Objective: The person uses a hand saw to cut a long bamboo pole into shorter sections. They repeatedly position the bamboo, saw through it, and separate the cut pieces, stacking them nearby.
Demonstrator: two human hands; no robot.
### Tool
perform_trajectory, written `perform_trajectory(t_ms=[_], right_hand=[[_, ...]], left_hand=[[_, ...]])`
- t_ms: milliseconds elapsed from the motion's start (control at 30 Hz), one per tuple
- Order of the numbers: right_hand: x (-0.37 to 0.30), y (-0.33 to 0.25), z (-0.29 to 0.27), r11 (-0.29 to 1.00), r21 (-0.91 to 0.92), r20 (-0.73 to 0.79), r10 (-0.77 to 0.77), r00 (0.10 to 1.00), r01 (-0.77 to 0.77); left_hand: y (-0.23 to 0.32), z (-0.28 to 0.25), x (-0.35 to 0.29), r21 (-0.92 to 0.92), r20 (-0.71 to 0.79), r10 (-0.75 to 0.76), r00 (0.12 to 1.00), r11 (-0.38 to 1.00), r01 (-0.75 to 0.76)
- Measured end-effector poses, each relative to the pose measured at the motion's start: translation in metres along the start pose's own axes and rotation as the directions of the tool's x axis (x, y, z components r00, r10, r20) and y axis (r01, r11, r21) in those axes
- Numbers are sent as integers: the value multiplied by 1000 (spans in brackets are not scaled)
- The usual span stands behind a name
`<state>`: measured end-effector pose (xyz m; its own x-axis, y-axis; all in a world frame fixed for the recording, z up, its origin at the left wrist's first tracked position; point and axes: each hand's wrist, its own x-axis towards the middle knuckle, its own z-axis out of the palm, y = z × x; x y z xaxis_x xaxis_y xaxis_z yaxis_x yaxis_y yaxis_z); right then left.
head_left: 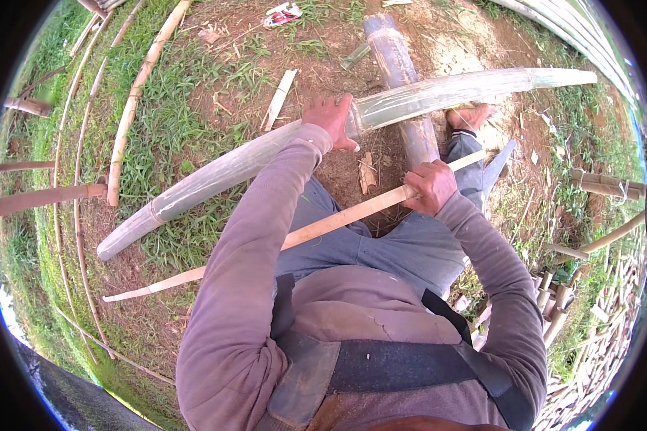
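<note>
The person's left hand (328,122) is resting over the long, pale green, round bamboo pole (402,102), near its middle. Its thumb and index finger are standing apart across the pole; whether the fingers are clamping it, I cannot tell, since some fingertips are hiding behind it. The pole is slanting from the near left to the far right and is crossing over the thick, grey-brown round log (418,144) on the ground.

The right hand (432,187) is closing its fingers firmly around the thin, flat, pale tan bamboo strip (352,213). A short end of the strip is sticking out to the right of the fist, while the longer part is running left above the lap, passing under the left forearm and tapering to a thin tip.

A bare foot (471,116) is resting on the brown soil just right of the log, near the pole. A flat, pale wooden piece (279,100) is lying on the far side of the pole, and a red-and-white wrapper (282,16) is lying farther off. At the near right, many thin, pale cut sticks (589,381) are lying in a heap.
</note>
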<state>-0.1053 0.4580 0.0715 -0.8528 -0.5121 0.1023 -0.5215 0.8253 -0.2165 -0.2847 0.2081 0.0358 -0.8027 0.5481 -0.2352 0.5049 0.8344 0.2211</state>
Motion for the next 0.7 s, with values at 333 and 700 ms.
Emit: perform_trajectory(t_ms=[333,700], right_hand=[[-29,11,17,995,77,-10,65,998,-65],[3,1,12,998,67,-75,8,997,-2]], left_hand=[[-74,-2,-37,-114,168,-26,985,992,46],[-175,-29,-151,1,98,-106,989,994,107]])
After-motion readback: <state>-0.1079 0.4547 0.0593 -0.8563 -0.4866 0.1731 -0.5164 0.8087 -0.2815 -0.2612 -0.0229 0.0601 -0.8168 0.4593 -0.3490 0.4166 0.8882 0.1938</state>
